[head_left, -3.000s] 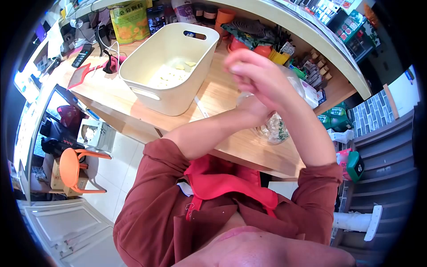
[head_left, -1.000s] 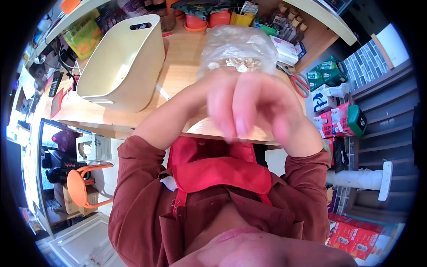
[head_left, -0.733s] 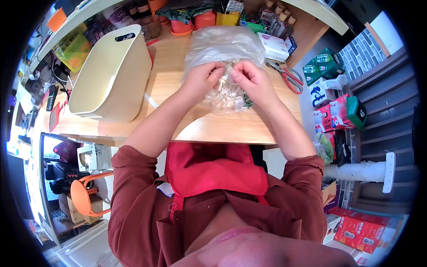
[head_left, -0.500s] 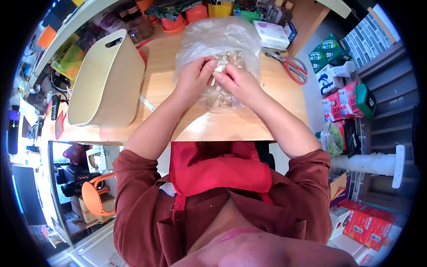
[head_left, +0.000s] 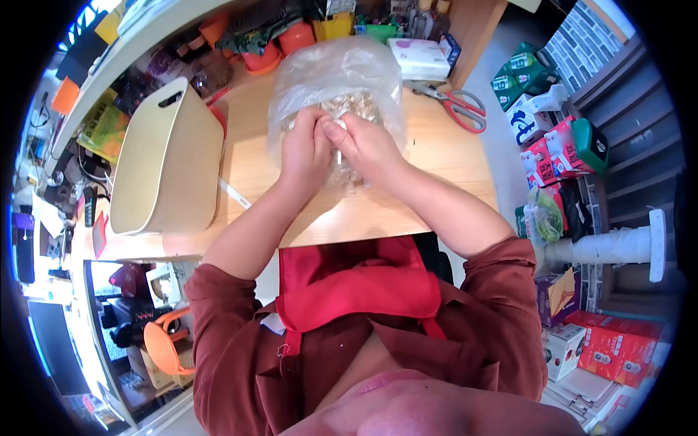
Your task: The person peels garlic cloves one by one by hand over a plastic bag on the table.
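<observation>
A clear plastic bag (head_left: 334, 67) lies on the wooden table, with many pale and brownish dry bits (head_left: 356, 103) in it or on it. Over the bag, my left hand (head_left: 304, 145) and my right hand (head_left: 369, 147) meet, thumbs and fingertips pressed together. Between the fingertips shows a small whitish piece (head_left: 339, 123), mostly covered by the fingers, so its kind is unclear. Both hands are closed around it. More of the bits lie below my hands toward the bag's near end.
Left of my arm stands a tall beige bin (head_left: 200, 171) with a handle slot. Red-handled scissors (head_left: 464, 109) lie to the right on the table (head_left: 327, 221). A white box (head_left: 419, 59) and orange pots (head_left: 297, 36) line the back.
My hands have drawn closer together at the fingertips, and the whitish piece is more hidden. The whole view has shifted slightly with my head.
</observation>
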Action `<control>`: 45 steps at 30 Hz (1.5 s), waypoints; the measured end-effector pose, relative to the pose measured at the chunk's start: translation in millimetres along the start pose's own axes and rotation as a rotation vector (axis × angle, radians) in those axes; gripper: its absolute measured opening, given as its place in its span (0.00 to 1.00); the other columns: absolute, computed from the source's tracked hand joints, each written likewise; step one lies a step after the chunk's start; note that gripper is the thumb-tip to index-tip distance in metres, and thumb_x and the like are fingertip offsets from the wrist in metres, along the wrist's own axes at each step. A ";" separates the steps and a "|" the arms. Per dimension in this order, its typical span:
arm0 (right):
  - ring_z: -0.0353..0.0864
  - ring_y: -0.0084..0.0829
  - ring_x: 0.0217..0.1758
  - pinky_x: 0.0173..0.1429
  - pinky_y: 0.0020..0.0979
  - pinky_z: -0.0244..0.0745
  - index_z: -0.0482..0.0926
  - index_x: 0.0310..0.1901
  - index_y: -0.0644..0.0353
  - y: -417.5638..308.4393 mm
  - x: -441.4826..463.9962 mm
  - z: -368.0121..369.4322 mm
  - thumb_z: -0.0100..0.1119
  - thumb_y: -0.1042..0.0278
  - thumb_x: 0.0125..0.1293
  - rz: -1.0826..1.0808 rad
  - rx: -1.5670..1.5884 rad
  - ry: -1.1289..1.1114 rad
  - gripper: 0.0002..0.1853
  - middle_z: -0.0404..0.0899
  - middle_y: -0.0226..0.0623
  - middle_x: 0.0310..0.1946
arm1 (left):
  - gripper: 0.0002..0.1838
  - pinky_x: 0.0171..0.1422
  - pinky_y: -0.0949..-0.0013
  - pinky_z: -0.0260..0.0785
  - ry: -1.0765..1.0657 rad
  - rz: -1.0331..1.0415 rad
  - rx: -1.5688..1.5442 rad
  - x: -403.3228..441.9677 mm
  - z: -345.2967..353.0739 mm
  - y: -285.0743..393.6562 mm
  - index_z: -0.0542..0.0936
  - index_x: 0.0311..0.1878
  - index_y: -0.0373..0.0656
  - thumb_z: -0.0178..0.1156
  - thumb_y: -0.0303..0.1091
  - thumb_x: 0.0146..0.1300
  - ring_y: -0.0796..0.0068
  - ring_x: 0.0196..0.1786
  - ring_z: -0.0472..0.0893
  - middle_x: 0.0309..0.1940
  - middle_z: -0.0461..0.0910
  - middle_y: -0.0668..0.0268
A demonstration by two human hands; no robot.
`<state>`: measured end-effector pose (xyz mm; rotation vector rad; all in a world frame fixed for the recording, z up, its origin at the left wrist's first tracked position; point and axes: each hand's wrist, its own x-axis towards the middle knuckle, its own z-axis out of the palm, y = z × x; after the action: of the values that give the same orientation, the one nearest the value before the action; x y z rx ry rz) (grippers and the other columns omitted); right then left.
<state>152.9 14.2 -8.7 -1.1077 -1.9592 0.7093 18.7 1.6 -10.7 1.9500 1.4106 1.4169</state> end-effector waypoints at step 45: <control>0.60 0.21 0.14 0.19 0.21 0.53 0.71 0.29 0.62 21.1 9.8 -14.5 0.42 0.41 0.66 0.516 1.322 -0.361 0.26 0.66 0.28 0.14 | 0.10 0.37 0.70 0.69 -0.081 0.059 0.161 14.7 -0.9 -21.8 0.78 0.43 0.38 0.53 0.29 0.61 0.69 0.32 0.79 0.30 0.80 0.56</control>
<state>171.2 34.0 -13.2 -0.5886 -0.9410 2.1497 6.9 23.6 -18.8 2.1393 1.4828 1.2686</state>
